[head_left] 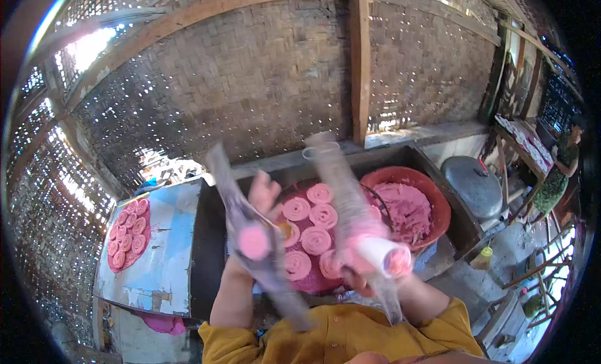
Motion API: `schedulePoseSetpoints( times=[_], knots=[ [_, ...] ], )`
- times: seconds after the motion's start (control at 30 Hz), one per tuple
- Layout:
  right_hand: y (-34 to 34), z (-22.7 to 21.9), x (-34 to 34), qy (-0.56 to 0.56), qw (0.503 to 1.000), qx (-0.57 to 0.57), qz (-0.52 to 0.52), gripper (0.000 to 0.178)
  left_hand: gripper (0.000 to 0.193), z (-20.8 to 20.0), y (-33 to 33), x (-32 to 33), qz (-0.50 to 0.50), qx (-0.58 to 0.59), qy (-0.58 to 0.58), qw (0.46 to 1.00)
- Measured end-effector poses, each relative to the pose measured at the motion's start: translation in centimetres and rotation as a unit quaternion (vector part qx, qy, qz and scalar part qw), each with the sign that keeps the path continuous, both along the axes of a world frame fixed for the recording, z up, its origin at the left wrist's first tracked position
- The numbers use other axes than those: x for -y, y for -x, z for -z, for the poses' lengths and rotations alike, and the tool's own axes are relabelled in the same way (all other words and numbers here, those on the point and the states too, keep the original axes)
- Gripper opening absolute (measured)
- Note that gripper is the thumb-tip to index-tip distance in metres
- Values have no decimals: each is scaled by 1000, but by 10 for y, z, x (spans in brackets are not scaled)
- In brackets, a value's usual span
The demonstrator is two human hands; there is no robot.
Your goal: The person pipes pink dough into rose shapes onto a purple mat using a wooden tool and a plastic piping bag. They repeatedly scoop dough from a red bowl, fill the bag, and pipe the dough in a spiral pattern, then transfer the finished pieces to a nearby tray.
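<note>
Motion smears both hands. My left hand (264, 192) is closed around a long wooden plunger bar (235, 207) with a round pink-coated block (254, 242) at its middle. My right hand (358, 282) grips the other half of the dough press, a long wooden bar (338, 170) with a white tube (375, 254) set in it. Pink dough shows in the tube's end and around its base. Beneath both halves, several coiled pink dough rounds (316, 240) lie on a dark pink sheet (310, 282), partly hidden by the press.
To the right stands a red-brown basin (443, 223) of pink dough (404, 207). Beyond it sits a large metal pot (472, 185). More coils (128, 232) rest on the left table (169, 239). Another person (557, 170) stands at far right by a table (526, 145). A woven wall (250, 76) rises behind.
</note>
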State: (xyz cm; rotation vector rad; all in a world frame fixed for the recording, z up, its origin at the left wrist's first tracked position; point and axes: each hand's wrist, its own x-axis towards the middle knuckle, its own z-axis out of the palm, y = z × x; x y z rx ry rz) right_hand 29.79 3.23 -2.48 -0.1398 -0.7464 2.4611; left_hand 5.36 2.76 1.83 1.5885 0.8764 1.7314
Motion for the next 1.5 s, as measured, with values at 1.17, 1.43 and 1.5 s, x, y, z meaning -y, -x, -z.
schedulePoseSetpoints(
  times=[1.17,1.43,1.5],
  knots=[
    [-48,2,-81,-218,954,208,5,111,83,64,-47,-107,245,-252,22,936],
    [-80,16,-83,-32,985,165,-48,107,106,-39,-93,-127,672,260,-101,686],
    [-90,17,-80,-8,985,166,-54,106,103,-34,-107,-133,629,221,-135,733]
  ],
)
